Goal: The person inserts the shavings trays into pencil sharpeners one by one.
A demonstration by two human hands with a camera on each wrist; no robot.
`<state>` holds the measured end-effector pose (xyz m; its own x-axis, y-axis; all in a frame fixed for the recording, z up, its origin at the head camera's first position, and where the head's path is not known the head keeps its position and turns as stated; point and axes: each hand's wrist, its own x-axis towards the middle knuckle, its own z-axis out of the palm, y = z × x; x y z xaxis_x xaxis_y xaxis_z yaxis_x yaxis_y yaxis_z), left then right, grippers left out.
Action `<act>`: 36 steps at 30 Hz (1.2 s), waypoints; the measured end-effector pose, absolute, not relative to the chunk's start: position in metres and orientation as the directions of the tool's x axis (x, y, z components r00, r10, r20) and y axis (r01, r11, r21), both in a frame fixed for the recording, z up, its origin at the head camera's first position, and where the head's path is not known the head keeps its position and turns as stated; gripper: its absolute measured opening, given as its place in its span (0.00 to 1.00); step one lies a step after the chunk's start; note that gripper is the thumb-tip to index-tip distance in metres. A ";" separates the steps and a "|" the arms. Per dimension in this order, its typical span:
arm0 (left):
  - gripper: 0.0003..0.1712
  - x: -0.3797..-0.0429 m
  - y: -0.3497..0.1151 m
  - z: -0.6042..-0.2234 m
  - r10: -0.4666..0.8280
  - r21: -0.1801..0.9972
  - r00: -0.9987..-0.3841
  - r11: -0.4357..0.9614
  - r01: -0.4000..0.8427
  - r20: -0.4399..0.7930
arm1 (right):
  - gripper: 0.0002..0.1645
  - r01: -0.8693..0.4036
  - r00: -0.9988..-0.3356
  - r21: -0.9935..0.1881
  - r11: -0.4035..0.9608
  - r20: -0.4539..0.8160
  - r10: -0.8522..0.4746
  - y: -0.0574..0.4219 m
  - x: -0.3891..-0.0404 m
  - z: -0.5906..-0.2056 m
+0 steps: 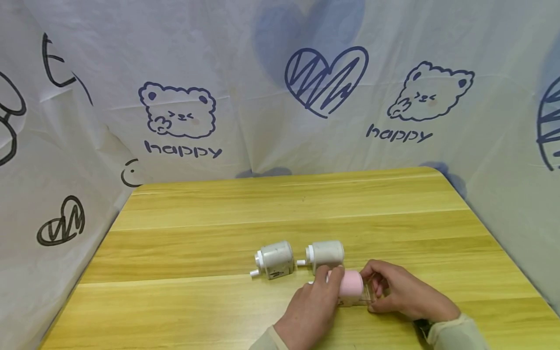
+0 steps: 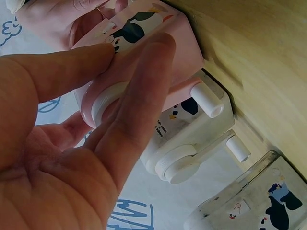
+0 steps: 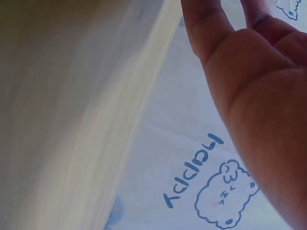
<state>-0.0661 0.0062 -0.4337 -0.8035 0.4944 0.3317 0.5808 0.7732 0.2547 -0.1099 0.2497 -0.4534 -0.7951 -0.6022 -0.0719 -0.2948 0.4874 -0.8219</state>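
A pink hand-crank pencil sharpener [image 1: 351, 283] lies at the front of the table, its white crank knob [image 2: 207, 99] pointing left. My left hand [image 1: 312, 304] grips its crank end, thumb and fingers on opposite sides of the pink body. From its right end juts a clear plastic drawer [image 1: 369, 293]. My right hand [image 1: 402, 291] pinches that drawer between thumb and fingers. Only part of my right hand [image 3: 254, 91] appears in the right wrist view, where what it holds is out of frame. Penguin-like stickers mark the pink body in the left wrist view.
Two greyish-white crank sharpeners, one at the left [image 1: 276, 258] and one directly behind the pink one [image 1: 328, 253], stand on the wood-patterned table [image 1: 197, 223]. Their cranks face left. A white cloth [image 1: 253, 121] with drawn hearts and bears hangs around the table's back and sides.
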 end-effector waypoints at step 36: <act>0.25 -0.065 0.008 -0.434 0.493 0.227 -0.795 0.779 0.584 0.352 | 0.36 -0.312 -0.823 -0.805 0.504 -0.036 -0.566 0.232 -0.109 -0.455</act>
